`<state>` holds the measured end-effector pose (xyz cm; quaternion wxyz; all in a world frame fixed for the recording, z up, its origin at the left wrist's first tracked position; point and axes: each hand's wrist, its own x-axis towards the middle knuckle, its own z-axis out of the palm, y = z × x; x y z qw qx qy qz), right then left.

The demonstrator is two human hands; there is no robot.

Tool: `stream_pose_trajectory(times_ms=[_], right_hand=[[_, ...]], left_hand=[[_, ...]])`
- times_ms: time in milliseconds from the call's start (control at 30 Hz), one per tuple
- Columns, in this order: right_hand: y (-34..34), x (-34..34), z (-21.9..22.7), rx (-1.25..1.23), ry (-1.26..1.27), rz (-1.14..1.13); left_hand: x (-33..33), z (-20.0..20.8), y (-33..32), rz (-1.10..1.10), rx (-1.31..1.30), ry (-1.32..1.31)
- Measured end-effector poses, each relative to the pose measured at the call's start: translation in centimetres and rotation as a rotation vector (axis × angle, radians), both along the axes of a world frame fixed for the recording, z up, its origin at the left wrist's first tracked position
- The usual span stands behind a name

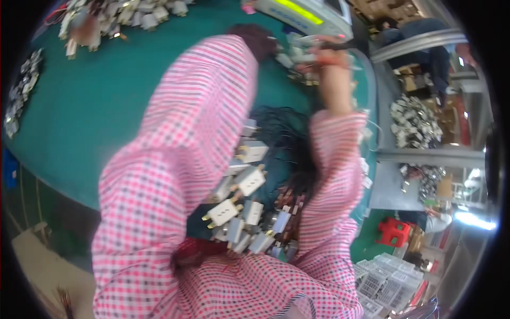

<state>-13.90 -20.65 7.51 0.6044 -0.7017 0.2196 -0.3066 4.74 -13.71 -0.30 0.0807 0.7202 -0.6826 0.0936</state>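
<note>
- A cluster of pale pieces (285, 60) lies between the two hands at the far right of a green worktop (101, 101), just in front of an instrument with a lit yellow-green display (300, 10); the piece nearest the left hand seems to slant from upper left to lower right, while blur hides which end is its front.
- The left hand (259, 43) hangs beside the cluster, its arm bent wide at the elbow, the checked pink sleeve slanting up and to the right.
- The right hand (330, 55) is at the cluster's right side, wrist bare above the cuff, forearm nearly upright in view.
- From here, I cannot tell how far open either grip is, nor whether fingers close on any piece.
- Between the forearms, white blocks (223, 212) with brass prongs lie heaped at mixed angles; one near the left sleeve has its long axis rising to the right, prongs toward the lower left.
- Black cables (281, 133) bunch beyond the blocks, inside the right sleeve.
- Another heap of pale parts (143, 13) spreads across the worktop's far left.
- A red stool (394, 232) stands on the green floor at right.
</note>
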Motion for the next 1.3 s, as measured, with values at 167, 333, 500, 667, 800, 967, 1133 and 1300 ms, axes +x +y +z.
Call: stream_pose_trajectory(times_ms=[167,333,500,667,800,967,1133,1300], right_hand=[[-7.4,-2.4,3.8,-0.157,-0.107,0.075],[-8.1,-1.0,-2.5,0.215,-0.103,0.213],[-6.3,0.1,-2.3,0.248,0.043,0.401],[-6.5,-0.1,-2.6,0.17,0.005,0.342],[-5.5,0.0,-1.9,0.135,-0.011,0.375],[-4.5,0.9,-2.2,0.095,0.05,0.423],[-5.0,0.4,-2.4,0.002,0.061,0.438],[-5.1,0.6,-2.1,-0.084,0.084,0.442]], left_hand=[[-5.1,1.4,1.0,0.123,-0.102,0.897],[-6.5,-0.7,2.7,-0.05,-0.229,2.102],[-4.8,-1.2,3.8,-0.299,-0.102,2.232],[-3.9,-1.4,3.8,-0.178,0.033,2.205],[-3.8,-2.2,3.5,-0.186,0.044,2.258],[-2.6,-2.3,3.8,-0.17,0.122,2.208],[-2.7,-2.5,3.7,-0.188,0.182,2.173],[-2.7,-2.2,3.8,-0.171,0.146,2.195]])
